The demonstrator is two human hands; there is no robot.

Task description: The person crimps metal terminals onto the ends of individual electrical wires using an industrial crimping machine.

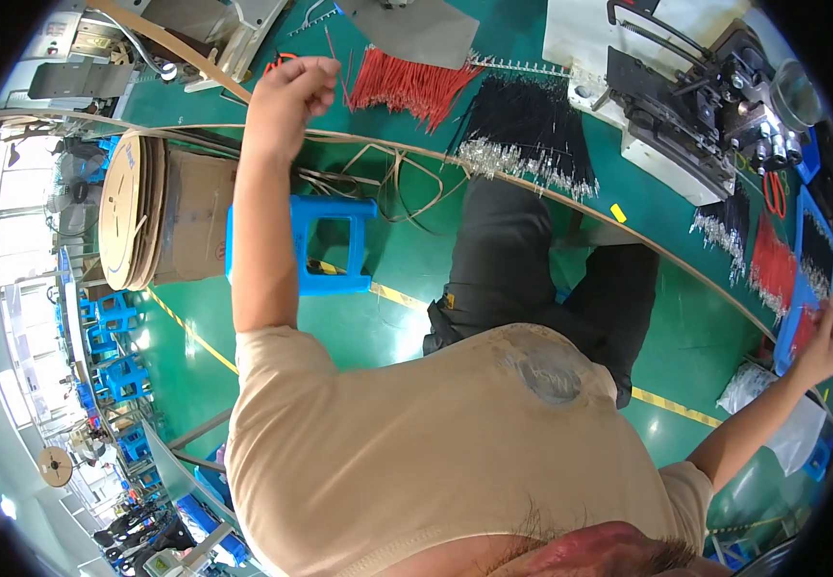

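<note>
My left hand (291, 96) is raised at the table's edge with its fingers curled in. A thin red wire (331, 42) shows beside its fingertips; whether they grip it is unclear. To the right of that hand lies a fanned bundle of red wires (402, 87). Black wires with bright metal terminals (522, 130) hang over the edge before my knees. Far to the right, my right hand (820, 344) has its fingers drawn together at a blue tray (787, 337) holding black and red wires. What it pinches, if anything, is too small to make out.
A crimping press (695, 106) stands on the green table at the back right. Shorter black wires (723, 231) and red wires (773, 264) lie right of it. A blue stool (335, 207) and cardboard reel (123, 212) stand at left. A clear plastic bag (791, 428) hangs below the tray.
</note>
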